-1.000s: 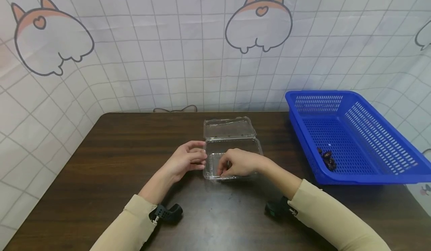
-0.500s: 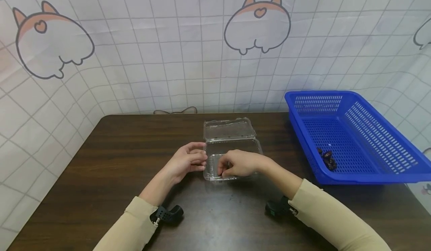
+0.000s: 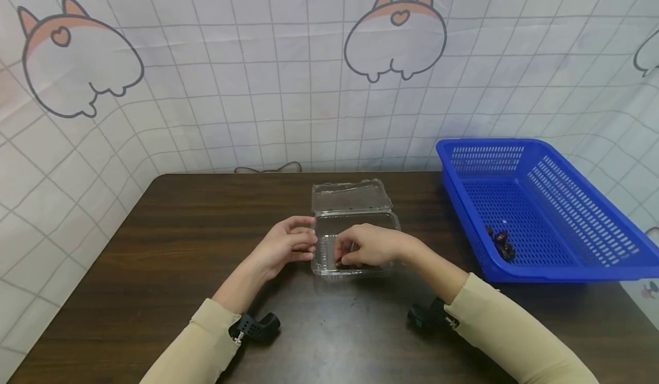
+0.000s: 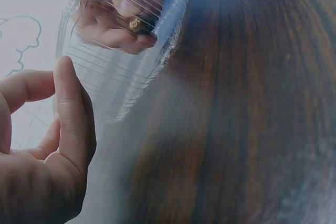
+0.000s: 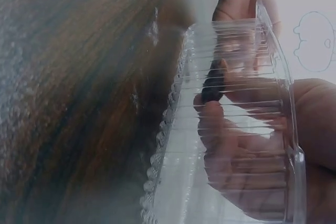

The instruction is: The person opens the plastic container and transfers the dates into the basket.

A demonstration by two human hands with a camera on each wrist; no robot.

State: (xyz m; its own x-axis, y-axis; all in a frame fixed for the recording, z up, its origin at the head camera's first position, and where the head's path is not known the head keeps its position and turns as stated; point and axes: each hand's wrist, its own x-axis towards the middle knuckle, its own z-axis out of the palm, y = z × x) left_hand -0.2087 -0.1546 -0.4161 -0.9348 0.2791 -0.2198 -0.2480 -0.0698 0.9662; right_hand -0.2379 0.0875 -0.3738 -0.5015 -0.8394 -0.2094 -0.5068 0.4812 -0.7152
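Observation:
A clear plastic clamshell container (image 3: 324, 249) lies with its lid (image 3: 352, 198) folded back, away from me. Along the container's left side, my left hand (image 3: 284, 245) rests relaxed fingertips on the wall; in the left wrist view one fingertip (image 4: 65, 66) sits right at the rim. My right hand (image 3: 373, 245) reaches down inside, near the front wall. Its thumb and fingers pinch a dark brown date (image 5: 212, 85), seen through the ribbed clear wall. From the left wrist view the date (image 4: 137, 24) shows a pale stem end.
A blue perforated basket (image 3: 546, 272) stands at the right of the dark wooden table (image 3: 206, 212). Several dark dates (image 3: 501, 244) lie in its near left corner. A tiled-pattern cloth (image 3: 268, 86) hangs behind, and a thin cable (image 3: 268, 170) runs along the back edge.
My right hand has risen slightly inside the container, and a bit of the brown date now shows beneath its fingers. My left hand stays in place.

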